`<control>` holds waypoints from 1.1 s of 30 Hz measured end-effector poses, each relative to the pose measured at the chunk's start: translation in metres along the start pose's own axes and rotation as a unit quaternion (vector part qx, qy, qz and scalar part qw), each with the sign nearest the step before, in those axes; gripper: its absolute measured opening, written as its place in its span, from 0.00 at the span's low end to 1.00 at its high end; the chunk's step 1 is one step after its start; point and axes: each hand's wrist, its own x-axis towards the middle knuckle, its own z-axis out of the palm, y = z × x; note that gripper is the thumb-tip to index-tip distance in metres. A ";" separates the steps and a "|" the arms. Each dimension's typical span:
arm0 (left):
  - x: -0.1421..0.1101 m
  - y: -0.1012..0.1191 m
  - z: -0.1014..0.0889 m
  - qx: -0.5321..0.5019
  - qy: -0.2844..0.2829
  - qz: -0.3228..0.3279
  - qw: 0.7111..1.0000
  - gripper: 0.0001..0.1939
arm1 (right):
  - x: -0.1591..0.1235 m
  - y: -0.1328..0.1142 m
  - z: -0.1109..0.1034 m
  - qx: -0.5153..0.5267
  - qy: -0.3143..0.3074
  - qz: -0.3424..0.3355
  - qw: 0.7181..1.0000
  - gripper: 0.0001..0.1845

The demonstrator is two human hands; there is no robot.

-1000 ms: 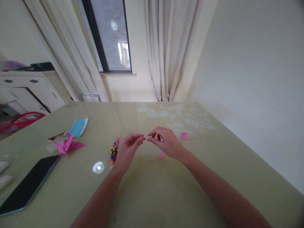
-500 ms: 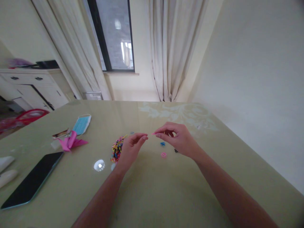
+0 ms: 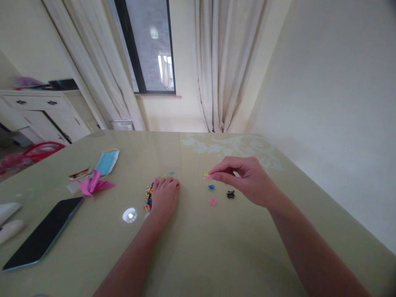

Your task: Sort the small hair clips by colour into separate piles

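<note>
My left hand (image 3: pixel 165 195) rests palm down on a pile of mixed-colour small rubber bands (image 3: pixel 149 197), covering its right part. Its fingers lie over the bands, and the fingertips are partly hidden. Thumb and forefinger of my right hand (image 3: pixel 244 179) pinch a pink rubber band (image 3: pixel 207 177) just above some yellow bands (image 3: pixel 206 174). Below these lie small groups of blue bands (image 3: pixel 211 187), pink bands (image 3: pixel 212 201) and black bands (image 3: pixel 230 194). A single blue band (image 3: pixel 172 173) lies beyond my left hand.
On the left of the glass-topped table (image 3: pixel 198 247) lie a black-screened phone (image 3: pixel 43 233), a pink folded paper shape (image 3: pixel 93 184), a blue face mask (image 3: pixel 107 162) and a shiny round object (image 3: pixel 129 215). A wall (image 3: pixel 340 103) stands to the right.
My hands have parted. The left went back left and down onto the pile; the right moved a pink band over beside the yellow ones. The black group has come into fuller view.
</note>
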 end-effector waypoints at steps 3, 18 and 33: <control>0.001 -0.002 0.001 -0.004 0.001 0.002 1.000 0.13 | 0.000 0.001 -0.001 -0.037 -0.046 0.011 0.998 0.09; 0.002 -0.002 0.000 -0.034 0.011 0.001 0.999 0.13 | 0.010 0.089 0.036 -0.133 -0.307 0.144 0.931 0.08; 0.007 0.015 -0.013 -0.557 0.084 -0.051 0.825 0.12 | 0.010 0.082 0.031 -0.141 -0.182 0.099 0.968 0.04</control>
